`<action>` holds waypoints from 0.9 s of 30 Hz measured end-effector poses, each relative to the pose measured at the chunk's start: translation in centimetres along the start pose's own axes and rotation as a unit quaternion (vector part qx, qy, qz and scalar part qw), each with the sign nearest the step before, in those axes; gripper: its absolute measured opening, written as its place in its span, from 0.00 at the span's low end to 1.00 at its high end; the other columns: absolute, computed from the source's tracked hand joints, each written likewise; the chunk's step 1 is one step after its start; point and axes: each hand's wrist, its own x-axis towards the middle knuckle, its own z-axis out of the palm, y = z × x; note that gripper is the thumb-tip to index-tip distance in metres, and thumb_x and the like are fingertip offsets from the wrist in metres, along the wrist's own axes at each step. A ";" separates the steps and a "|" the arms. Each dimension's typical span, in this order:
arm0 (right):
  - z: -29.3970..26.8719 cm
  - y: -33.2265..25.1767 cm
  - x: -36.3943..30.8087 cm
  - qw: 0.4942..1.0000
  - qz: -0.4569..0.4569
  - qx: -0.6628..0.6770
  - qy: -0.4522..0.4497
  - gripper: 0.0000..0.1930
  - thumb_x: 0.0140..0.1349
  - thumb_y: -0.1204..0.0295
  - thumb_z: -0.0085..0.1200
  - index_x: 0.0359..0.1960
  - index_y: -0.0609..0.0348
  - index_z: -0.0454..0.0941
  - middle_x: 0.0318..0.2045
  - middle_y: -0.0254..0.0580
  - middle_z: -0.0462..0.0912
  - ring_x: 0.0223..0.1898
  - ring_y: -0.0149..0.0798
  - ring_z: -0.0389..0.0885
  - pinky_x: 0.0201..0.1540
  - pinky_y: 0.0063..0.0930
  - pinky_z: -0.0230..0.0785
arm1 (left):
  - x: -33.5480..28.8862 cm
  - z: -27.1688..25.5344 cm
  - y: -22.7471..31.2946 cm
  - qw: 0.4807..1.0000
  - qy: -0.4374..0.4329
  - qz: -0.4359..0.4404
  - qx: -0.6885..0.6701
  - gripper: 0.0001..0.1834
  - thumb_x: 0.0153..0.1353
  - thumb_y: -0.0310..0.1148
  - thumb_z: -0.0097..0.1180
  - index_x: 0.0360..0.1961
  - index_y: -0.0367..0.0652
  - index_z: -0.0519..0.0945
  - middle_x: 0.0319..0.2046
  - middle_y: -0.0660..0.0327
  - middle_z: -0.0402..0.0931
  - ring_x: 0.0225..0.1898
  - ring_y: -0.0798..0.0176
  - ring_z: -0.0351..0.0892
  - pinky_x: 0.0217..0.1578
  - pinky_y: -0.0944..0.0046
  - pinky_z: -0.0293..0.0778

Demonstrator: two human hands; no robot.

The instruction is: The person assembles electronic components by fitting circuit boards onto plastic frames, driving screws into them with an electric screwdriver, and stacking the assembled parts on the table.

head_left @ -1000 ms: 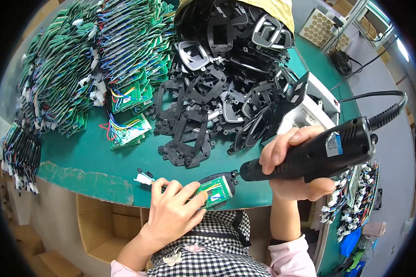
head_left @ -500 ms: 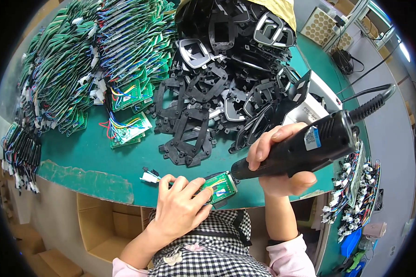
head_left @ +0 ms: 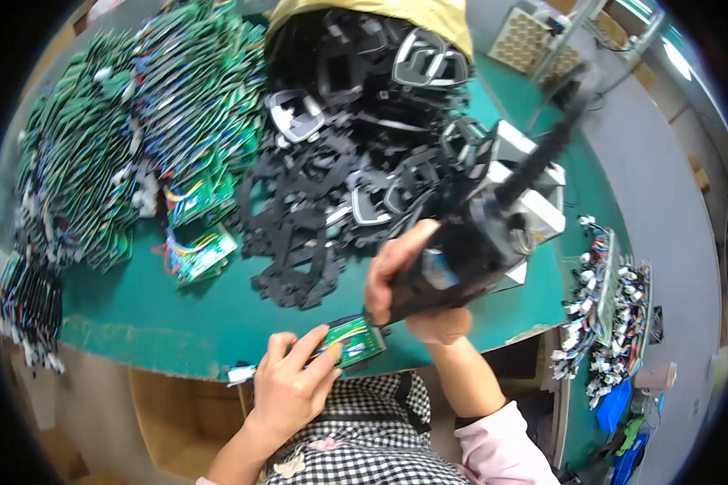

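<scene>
Tipped since the earlier frame: our corded power driver (head_left: 453,263) looks steeper, its cable (head_left: 546,153) swung up and blurred; the whole view has shifted too. Our right hand (head_left: 435,325) is wrapped around the driver's body, nose down at the right end of the green circuit board (head_left: 357,343). Our left hand (head_left: 295,380) grips the board's left part, fingertips bent onto its face; we cannot make out the thumb. Board sits at the bench (head_left: 178,323) front edge, nearer us than the black plastic frames (head_left: 299,259). White connector (head_left: 240,374) juts out left of the hand.

Judgement: driving a fastener, though the tip is hidden. Best keep the driver square to the work, press evenly, brace the board against twisting, and keep fingertips and wires clear of the bit.
</scene>
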 end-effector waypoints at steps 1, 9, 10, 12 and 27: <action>-0.2 0.0 0.1 1.000 0.006 -0.015 0.015 0.40 0.34 0.36 0.58 0.32 0.63 0.64 0.16 0.39 0.70 0.15 0.32 0.71 0.16 0.21 0.65 | 0.2 0.0 0.0 1.000 0.000 0.006 -0.002 0.17 0.37 0.28 0.62 0.34 0.45 0.78 0.41 0.61 0.73 0.34 0.54 0.66 0.34 0.60 0.69; -5.5 -9.6 0.7 0.942 -0.281 -0.157 0.095 0.39 0.41 0.36 0.54 0.34 0.65 0.64 0.18 0.42 0.69 0.15 0.34 0.70 0.16 0.21 0.64 | 2.5 1.9 0.9 0.999 0.000 0.026 -0.038 0.21 0.36 0.27 0.64 0.36 0.40 0.75 0.42 0.58 0.75 0.37 0.53 0.68 0.36 0.60 0.69; -6.3 -10.0 0.8 0.940 -0.281 -0.161 0.106 0.39 0.41 0.36 0.53 0.34 0.65 0.64 0.19 0.42 0.68 0.15 0.34 0.69 0.15 0.21 0.63 | 2.5 1.9 1.0 0.999 0.004 0.021 -0.049 0.21 0.35 0.27 0.64 0.36 0.39 0.74 0.41 0.57 0.75 0.37 0.52 0.68 0.37 0.60 0.69; -7.2 -10.1 1.5 0.928 -0.268 -0.213 0.146 0.39 0.41 0.35 0.52 0.34 0.64 0.64 0.18 0.42 0.68 0.14 0.33 0.67 0.16 0.20 0.61 | 2.5 2.1 0.8 0.998 0.006 0.017 -0.054 0.21 0.35 0.27 0.65 0.35 0.38 0.74 0.41 0.57 0.75 0.37 0.52 0.68 0.37 0.60 0.69; -3.0 -2.3 -2.7 0.981 -0.155 -0.050 0.107 0.43 0.37 0.30 0.49 0.32 0.65 0.60 0.15 0.40 0.67 0.10 0.31 0.65 0.12 0.20 0.61 | 2.3 2.5 0.2 0.998 0.012 0.011 -0.060 0.19 0.35 0.27 0.64 0.33 0.39 0.74 0.41 0.57 0.75 0.37 0.54 0.68 0.37 0.61 0.69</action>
